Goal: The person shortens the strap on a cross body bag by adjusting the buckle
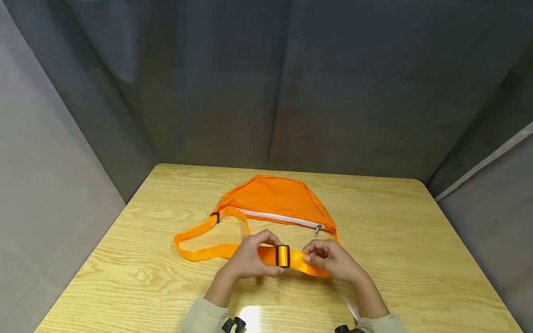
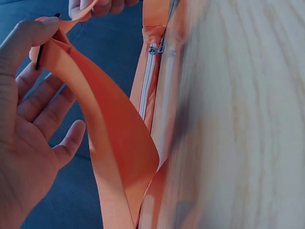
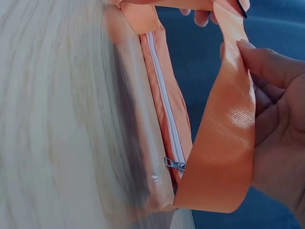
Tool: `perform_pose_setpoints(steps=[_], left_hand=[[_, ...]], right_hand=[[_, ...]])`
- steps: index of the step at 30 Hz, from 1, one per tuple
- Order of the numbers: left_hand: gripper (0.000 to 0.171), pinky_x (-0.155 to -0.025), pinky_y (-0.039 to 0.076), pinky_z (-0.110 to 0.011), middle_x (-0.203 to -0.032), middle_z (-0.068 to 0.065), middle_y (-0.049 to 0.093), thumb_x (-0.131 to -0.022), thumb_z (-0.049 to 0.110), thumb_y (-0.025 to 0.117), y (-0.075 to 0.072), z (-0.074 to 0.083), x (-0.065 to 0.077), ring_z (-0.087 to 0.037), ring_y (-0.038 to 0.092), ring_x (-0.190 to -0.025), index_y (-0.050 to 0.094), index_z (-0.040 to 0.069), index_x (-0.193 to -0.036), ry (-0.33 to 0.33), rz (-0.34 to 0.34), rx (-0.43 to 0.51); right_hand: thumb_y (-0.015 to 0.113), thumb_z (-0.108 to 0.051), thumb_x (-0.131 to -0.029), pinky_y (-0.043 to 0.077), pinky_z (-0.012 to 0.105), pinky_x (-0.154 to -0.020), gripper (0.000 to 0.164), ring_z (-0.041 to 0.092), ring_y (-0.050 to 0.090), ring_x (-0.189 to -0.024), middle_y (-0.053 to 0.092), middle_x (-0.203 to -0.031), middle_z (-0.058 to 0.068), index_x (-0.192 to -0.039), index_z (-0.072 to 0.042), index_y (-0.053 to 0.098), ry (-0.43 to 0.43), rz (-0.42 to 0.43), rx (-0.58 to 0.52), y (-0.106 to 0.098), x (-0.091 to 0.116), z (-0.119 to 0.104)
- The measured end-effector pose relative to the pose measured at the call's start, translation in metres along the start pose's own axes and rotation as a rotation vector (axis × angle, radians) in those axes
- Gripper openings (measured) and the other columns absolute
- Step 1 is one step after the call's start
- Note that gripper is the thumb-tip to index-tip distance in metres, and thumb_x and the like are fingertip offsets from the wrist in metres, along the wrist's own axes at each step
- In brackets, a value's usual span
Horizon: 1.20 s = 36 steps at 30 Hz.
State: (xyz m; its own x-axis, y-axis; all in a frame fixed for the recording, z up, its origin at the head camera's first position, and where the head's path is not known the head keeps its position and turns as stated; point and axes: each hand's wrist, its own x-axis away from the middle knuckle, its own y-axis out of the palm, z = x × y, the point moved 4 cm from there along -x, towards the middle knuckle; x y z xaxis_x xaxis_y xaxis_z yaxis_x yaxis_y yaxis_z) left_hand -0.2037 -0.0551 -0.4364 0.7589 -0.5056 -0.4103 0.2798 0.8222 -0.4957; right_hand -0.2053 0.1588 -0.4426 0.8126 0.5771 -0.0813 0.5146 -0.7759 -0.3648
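An orange waist bag lies on the table, its white zipper running along the near side. Its orange strap loops out to the left and comes back across in front of the bag. With thumb and fingers, my left hand grips the black slide buckle on the strap by its edges. Just right of the buckle, my right hand pinches the strap between thumb and fingers. In the left wrist view, the strap hangs from the buckle in a wide twisted fold.
A second black buckle sits by the bag's left corner. The metal zipper pull hangs at the right end. The wooden table reaches back to a dark grey curtain, with lighter grey panels at both sides.
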Motion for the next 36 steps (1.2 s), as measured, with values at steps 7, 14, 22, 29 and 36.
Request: perform_pose_setpoints(steps=[7, 14, 22, 29, 36], left_hand=[[0.049, -0.087, 0.043, -0.033, -0.093, 0.014, 0.062, -0.058, 0.019, 0.089, 0.001, 0.0, -0.003, -0.008, 0.059, -0.09, 0.061, 0.02, -0.098, -0.01, -0.01, 0.002], [0.045, -0.085, 0.044, -0.029, -0.094, 0.014, 0.064, -0.062, 0.026, 0.087, 0.01, -0.001, -0.008, -0.006, 0.059, -0.089, 0.064, 0.02, -0.1, -0.016, -0.068, 0.0], [0.043, -0.084, 0.045, -0.029, -0.094, 0.014, 0.064, -0.064, 0.026, 0.086, 0.009, 0.001, -0.007, -0.011, 0.061, -0.088, 0.064, 0.019, -0.101, -0.013, -0.05, -0.015], [0.046, -0.085, 0.044, -0.03, -0.095, 0.014, 0.064, -0.062, 0.025, 0.087, 0.006, 0.001, -0.007, -0.009, 0.06, -0.088, 0.064, 0.019, -0.101, -0.03, -0.034, -0.023], [0.046, -0.085, 0.045, -0.034, -0.095, 0.013, 0.064, -0.062, 0.024, 0.087, 0.011, -0.001, -0.01, -0.01, 0.06, -0.089, 0.065, 0.018, -0.102, -0.034, -0.066, -0.016]], right_hand=[[0.058, 0.002, -0.089, 0.039, 0.021, -0.052, 0.005, 0.007, 0.045, -0.059, 0.056, -0.075, 0.014, -0.09, 0.003, 0.063, -0.03, 0.005, -0.027, 0.002, -0.003, -0.009], [0.06, -0.004, -0.09, 0.041, 0.021, -0.055, 0.007, 0.008, 0.047, -0.061, 0.058, -0.076, 0.009, -0.093, 0.002, 0.063, -0.017, -0.016, -0.058, 0.006, -0.009, -0.004], [0.06, -0.009, -0.091, 0.047, 0.024, -0.06, 0.02, 0.012, 0.056, -0.068, 0.062, -0.084, 0.011, -0.106, 0.003, 0.06, 0.039, -0.028, -0.045, -0.001, -0.002, 0.006], [0.06, -0.007, -0.09, 0.046, 0.025, -0.057, 0.009, 0.012, 0.053, -0.065, 0.059, -0.078, 0.01, -0.093, 0.001, 0.063, 0.045, -0.031, -0.012, -0.006, 0.001, 0.009], [0.058, -0.005, -0.091, 0.047, 0.03, -0.058, 0.008, 0.014, 0.052, -0.065, 0.059, -0.08, 0.012, -0.094, 0.002, 0.062, 0.023, -0.018, -0.054, 0.0, -0.005, 0.008]])
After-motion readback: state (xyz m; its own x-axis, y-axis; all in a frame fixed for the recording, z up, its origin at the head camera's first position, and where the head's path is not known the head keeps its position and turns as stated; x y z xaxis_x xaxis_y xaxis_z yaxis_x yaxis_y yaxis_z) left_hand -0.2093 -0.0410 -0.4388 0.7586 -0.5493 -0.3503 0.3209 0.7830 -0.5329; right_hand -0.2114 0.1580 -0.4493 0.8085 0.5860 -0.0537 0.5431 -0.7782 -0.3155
